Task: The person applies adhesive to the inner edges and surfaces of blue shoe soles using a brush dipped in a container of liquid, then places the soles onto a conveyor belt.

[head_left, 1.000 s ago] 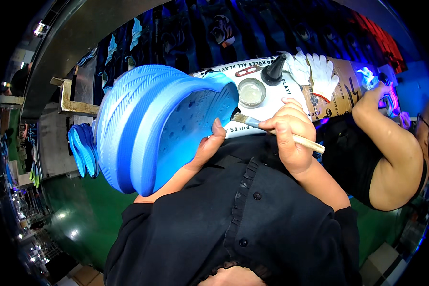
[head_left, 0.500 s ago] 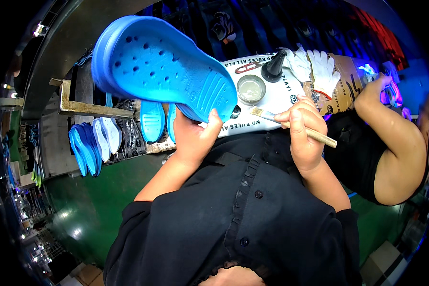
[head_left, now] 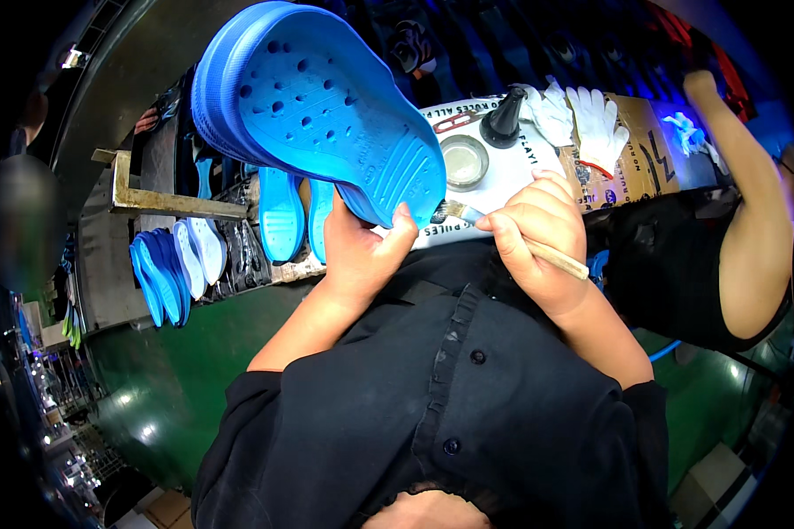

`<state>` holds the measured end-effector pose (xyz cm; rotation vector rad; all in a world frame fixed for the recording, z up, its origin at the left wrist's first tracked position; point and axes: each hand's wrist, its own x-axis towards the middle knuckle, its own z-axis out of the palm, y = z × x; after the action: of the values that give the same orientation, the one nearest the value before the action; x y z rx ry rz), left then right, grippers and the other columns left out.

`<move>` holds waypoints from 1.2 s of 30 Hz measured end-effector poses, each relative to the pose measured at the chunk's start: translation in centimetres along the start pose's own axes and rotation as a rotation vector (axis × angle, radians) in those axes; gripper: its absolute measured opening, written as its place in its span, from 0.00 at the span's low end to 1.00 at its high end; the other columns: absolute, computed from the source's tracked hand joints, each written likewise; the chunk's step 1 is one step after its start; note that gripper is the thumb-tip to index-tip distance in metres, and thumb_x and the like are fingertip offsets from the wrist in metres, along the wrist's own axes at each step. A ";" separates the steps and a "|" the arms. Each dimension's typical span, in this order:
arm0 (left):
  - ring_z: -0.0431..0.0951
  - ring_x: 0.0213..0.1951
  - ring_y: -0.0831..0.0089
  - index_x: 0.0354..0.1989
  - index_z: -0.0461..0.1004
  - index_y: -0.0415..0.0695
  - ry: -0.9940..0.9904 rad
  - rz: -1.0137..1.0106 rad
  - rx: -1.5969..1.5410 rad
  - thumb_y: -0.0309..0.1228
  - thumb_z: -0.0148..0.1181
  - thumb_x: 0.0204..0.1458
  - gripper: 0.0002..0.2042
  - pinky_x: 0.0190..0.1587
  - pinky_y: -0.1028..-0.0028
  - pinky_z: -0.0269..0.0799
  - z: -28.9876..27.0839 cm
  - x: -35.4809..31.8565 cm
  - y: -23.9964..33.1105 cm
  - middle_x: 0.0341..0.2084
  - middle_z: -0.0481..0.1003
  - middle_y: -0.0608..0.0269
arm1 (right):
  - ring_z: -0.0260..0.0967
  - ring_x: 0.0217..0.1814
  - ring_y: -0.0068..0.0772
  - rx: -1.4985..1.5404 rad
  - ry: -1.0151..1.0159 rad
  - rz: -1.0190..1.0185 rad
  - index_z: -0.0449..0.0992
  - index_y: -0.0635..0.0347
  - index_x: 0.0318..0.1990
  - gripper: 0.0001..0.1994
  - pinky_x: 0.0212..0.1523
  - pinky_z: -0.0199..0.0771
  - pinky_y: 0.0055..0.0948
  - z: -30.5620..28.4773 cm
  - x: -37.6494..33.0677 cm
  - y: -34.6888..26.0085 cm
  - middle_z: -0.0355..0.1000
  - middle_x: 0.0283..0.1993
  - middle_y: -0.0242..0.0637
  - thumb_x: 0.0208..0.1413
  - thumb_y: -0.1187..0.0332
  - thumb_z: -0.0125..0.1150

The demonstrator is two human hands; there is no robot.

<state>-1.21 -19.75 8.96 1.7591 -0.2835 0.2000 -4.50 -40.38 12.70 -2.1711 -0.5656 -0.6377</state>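
My left hand grips a large blue foam shoe sole by its near edge, thumb on top. The sole is tilted, with several round holes at its wide far end and ridges at its narrow end. In my right hand is a paintbrush, its handle pointing back to the right. The bristles are close to the sole's narrow end, by a small dark spot; I cannot tell if they touch. Just beyond stands a round clear cup holding pale, cloudy matter.
Behind the cup are a black cone-topped bottle, a red hand tool and white gloves by cardboard. Leftward are blue soles, more blue and white ones, and a metal bracket. A co-worker's arm is at right.
The sole has tipped and shifted slightly right and up. My right hand has brought the brush left, closer to the sole's narrow end. The co-worker's arm has swung up and away.
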 end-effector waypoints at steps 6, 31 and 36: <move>0.76 0.37 0.67 0.46 0.62 0.33 0.006 0.003 0.013 0.26 0.59 0.42 0.22 0.42 0.71 0.70 -0.1 -0.1 0.1 0.36 0.74 0.52 | 0.63 0.24 0.35 -0.155 0.021 -0.007 0.75 0.58 0.20 0.04 0.45 0.59 0.36 -1.0 -0.8 -0.1 0.67 0.19 0.32 0.43 0.72 0.61; 0.78 0.37 0.65 0.50 0.62 0.36 -0.339 -0.376 -0.938 0.31 0.62 0.48 0.22 0.34 0.77 0.78 20.3 33.2 23.1 0.37 0.75 0.48 | 0.66 0.25 0.36 0.004 0.359 0.372 0.76 0.61 0.20 0.12 0.38 0.62 0.31 -7.5 -6.0 6.6 0.70 0.18 0.35 0.54 0.71 0.51; 0.77 0.39 0.63 0.53 0.64 0.42 -0.409 -0.041 -0.793 0.33 0.62 0.49 0.23 0.38 0.74 0.76 21.5 27.2 23.5 0.40 0.73 0.50 | 0.67 0.25 0.37 0.039 0.397 0.430 0.76 0.61 0.20 0.12 0.35 0.63 0.33 -7.6 -7.1 8.0 0.70 0.19 0.36 0.54 0.71 0.52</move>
<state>17.29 -47.48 34.36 0.9987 -0.5366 -0.2813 -7.35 -52.36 8.20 -1.9666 0.0979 -0.7777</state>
